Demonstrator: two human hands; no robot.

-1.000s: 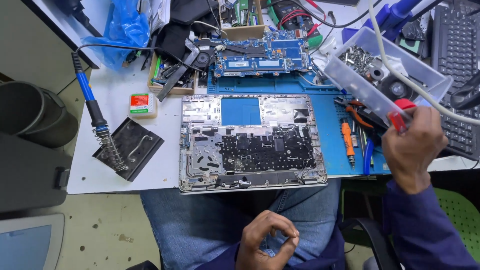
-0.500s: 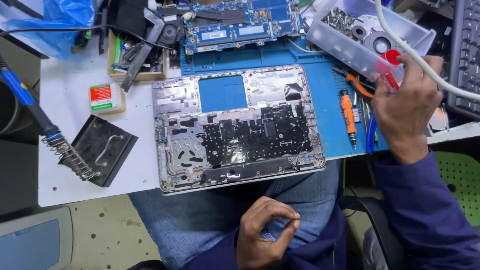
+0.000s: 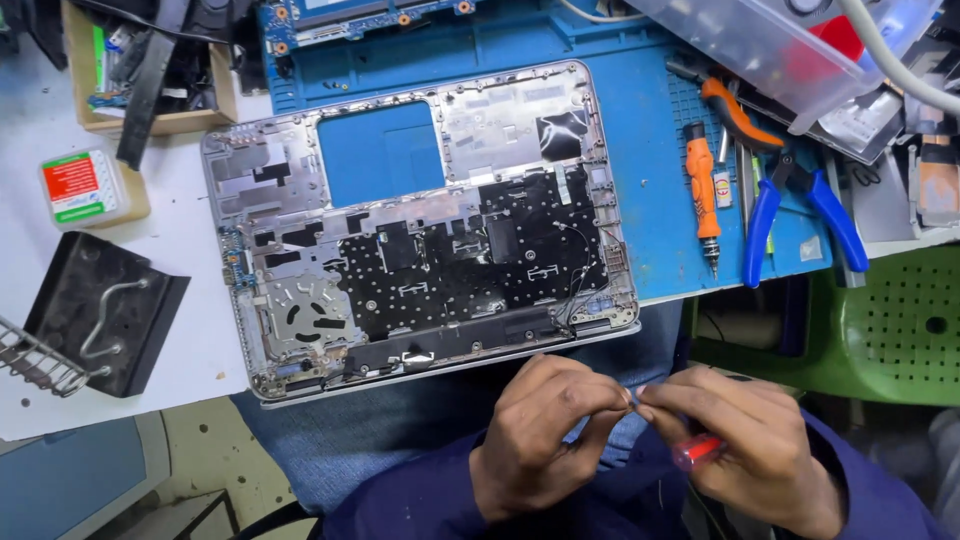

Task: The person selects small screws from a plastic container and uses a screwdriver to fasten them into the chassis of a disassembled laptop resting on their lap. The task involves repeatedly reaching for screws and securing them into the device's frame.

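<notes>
Both hands have come together over the lap: the right hand [image 3: 750, 450], which half a second ago reached up to the clear tray [image 3: 760, 45], is now down beside the left hand [image 3: 545, 435], fingertips touching. On the white table [image 3: 190, 350] lies a blue mat [image 3: 650, 180], and on it an opened laptop shell [image 3: 420, 225], inner side up, its near edge jutting over the person's knees. Right of the shell lie blue-handled pliers [image 3: 800, 210], orange-handled cutters [image 3: 735, 110] and an orange screwdriver [image 3: 703, 195], well apart from the hands. The right grip is closed around a red-handled screwdriver [image 3: 695, 452], handle sticking out below the fingers. The left grip is pinched narrow at the tool's tip; what it holds is too small to tell.
</notes>
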